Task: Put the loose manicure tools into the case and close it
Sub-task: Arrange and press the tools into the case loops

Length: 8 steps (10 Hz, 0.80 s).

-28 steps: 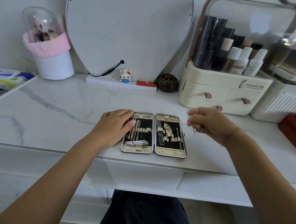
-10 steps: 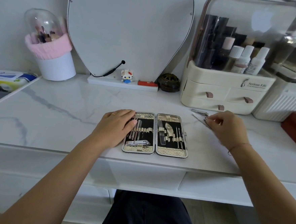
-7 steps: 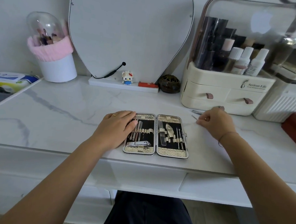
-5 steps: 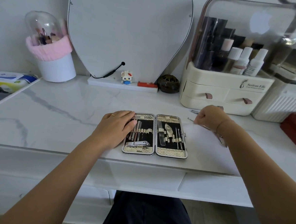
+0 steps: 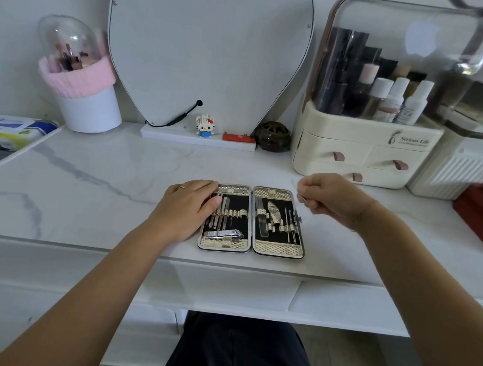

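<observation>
My manicure case [image 5: 253, 221] lies open flat at the front edge of the marble tabletop [image 5: 91, 189], two gold-textured halves side by side, long axes pointing away from me. My left hand [image 5: 187, 207] rests flat on the left half, fingers straight. My right hand [image 5: 330, 199], just right of it, curls round a thin metal tool [image 5: 304, 200] (only its tip shows). The cream organiser [image 5: 365, 157] reads "Serious Life".

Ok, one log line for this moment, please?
manicure case: open on countertop | left hand: flat on its left half | right hand: pinches thin metal tool, right of case
</observation>
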Each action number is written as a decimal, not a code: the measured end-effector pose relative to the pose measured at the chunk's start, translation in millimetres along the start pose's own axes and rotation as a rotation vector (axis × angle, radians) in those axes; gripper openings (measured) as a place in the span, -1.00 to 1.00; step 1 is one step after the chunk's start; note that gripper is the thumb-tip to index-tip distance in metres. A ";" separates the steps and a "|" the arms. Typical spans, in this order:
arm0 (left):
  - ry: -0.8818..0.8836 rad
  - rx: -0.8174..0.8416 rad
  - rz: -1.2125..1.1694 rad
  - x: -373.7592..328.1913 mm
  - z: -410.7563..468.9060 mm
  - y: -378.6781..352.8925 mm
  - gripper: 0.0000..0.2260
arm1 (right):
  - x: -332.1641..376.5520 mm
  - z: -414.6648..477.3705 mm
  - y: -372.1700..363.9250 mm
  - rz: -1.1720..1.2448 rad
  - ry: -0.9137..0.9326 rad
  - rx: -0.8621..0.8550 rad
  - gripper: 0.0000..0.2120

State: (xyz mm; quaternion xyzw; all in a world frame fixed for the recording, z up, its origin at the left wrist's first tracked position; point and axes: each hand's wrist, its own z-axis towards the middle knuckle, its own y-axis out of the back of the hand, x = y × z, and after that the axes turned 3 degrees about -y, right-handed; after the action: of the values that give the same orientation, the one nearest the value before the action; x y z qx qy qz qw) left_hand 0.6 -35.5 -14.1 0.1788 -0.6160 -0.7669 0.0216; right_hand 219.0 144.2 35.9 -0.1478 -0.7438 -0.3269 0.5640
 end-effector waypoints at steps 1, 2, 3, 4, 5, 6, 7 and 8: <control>0.000 0.005 -0.003 -0.5 0.4 -0.8 -0.54 | -11.2 6.5 -7.1 -0.045 0.037 -0.036 -0.76; -0.003 0.002 -0.006 -0.1 0.7 -1.2 -0.54 | -18.2 10.3 -7.0 -0.123 0.095 -0.107 -0.76; 0.002 -0.002 -0.014 0.0 0.2 0.0 -0.54 | -21.9 12.6 -8.8 -0.131 0.122 -0.189 -0.79; 0.004 0.001 -0.018 -0.4 -0.7 0.8 -0.55 | -22.8 12.1 -13.2 -0.137 0.147 -0.247 -0.83; 0.001 0.000 -0.016 -0.9 -0.6 0.9 -0.55 | -23.9 11.7 -15.1 -0.201 0.167 -0.273 -0.85; 0.007 0.004 -0.013 -1.8 -0.3 1.0 -0.55 | -23.8 11.1 -14.7 -0.268 0.179 -0.257 -0.85; 0.004 0.005 -0.010 -2.1 -0.8 1.4 -0.55 | -21.5 8.5 -13.3 -0.295 0.179 -0.210 -0.89; 0.003 0.002 -0.012 -2.1 -0.9 1.4 -0.55 | -19.6 7.0 -11.2 -0.294 0.173 -0.201 -0.91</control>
State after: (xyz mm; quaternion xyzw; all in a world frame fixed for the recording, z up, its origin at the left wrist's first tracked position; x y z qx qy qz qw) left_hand 2.7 -36.2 -12.4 0.1838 -0.6157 -0.7661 0.0176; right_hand 213.5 143.3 12.9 -0.0645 -0.6699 -0.4896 0.5544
